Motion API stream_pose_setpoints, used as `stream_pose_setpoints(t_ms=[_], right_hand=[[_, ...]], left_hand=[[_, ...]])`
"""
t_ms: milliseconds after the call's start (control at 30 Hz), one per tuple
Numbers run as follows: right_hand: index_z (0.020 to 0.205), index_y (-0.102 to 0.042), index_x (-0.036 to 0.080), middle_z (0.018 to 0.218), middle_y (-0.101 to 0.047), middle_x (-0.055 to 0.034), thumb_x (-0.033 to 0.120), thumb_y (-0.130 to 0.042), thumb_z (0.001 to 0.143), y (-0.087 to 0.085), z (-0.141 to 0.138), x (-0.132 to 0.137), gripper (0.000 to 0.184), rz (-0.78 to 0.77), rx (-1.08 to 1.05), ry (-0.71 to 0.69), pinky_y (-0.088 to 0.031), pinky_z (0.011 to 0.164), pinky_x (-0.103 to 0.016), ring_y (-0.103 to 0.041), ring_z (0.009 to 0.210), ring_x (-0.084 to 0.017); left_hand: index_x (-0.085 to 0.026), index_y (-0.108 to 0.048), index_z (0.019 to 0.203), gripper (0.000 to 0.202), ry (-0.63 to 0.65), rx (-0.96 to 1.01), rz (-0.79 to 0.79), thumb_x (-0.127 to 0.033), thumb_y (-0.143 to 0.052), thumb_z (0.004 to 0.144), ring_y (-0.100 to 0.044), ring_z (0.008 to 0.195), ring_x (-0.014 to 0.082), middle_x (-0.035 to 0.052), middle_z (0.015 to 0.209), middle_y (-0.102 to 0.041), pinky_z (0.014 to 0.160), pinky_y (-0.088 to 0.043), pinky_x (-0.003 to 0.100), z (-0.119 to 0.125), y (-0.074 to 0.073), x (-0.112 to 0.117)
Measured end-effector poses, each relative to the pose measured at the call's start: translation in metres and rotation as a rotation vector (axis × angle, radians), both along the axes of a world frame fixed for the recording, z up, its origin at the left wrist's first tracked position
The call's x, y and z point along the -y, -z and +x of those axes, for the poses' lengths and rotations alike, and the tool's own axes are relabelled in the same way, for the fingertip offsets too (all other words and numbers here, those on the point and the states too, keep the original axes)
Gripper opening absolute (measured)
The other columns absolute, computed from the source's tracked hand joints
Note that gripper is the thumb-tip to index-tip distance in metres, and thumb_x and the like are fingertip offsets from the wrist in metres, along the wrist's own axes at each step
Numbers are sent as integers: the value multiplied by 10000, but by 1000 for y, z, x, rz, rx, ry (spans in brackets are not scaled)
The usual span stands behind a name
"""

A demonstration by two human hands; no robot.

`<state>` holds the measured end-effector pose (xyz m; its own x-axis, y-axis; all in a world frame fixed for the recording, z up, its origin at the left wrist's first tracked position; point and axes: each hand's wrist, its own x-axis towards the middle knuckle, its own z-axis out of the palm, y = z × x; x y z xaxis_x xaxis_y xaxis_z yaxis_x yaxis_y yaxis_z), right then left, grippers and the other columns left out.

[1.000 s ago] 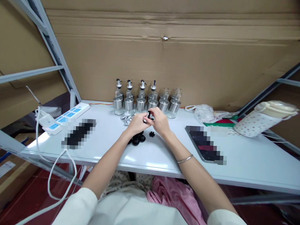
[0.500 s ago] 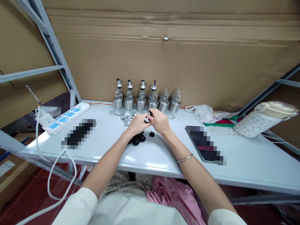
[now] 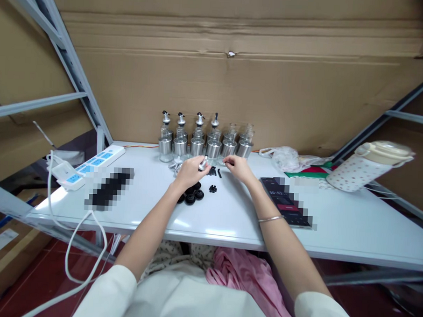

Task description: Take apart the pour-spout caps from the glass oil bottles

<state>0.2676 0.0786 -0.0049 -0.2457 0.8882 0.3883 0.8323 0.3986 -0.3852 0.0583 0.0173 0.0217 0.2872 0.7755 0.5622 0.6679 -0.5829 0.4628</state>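
Observation:
My left hand is closed around a silver pourer top, held just above the table in front of the bottles. To the right, my right hand has its fingertips pinched together; a tiny dark thing may be between them, too small to name. Between the hands lie thin black levers. Several round black stoppers sit below my left hand, partly covered by it. Beside them is a small cluster of black pieces. Silver metal parts lie behind my left hand.
Glass bottles with steel sleeves stand in rows at the back; several rear ones bear pourers. A power strip is at left. On the right are a phone, a plastic bag and a tilted white flask.
My hands were together on the silver part; now they are apart. My right hand has moved right, while my left keeps the pourer top. The black levers between them have come into view.

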Motion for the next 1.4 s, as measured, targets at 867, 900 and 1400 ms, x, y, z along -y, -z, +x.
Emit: stream_pose_setpoints(t_ms=[867,900,1400], right_hand=[[1087,-598,147,1092,-625,-70,325,-543,912,-1,6,0,255,-317,159,67,-527,818,-383,-619,939,-177],[1085,-599,150,1097,-624,-71,325,-541,913,-1,6,0,253,-315,159,70,-525,823,-384,-617,944,-177],[1010,-619,137,1007,-648,-52,317,-547,911,-2,-8,7,217,-330,144,-117,-532,793,-363,-630,879,-158]], left_hand=[[-199,-440,664,204,-22,-20,48,-248,-557,824,-528,669,155,-2,694,-563,632,-362,252,-3,2,-2],[-200,-440,663,205,-23,-20,47,-249,-555,825,-528,669,155,-1,695,-564,633,-363,253,-2,2,-2],[-195,-469,672,179,-29,-42,29,-227,-557,824,-540,681,159,4,708,-584,645,-374,255,-2,0,-1]])
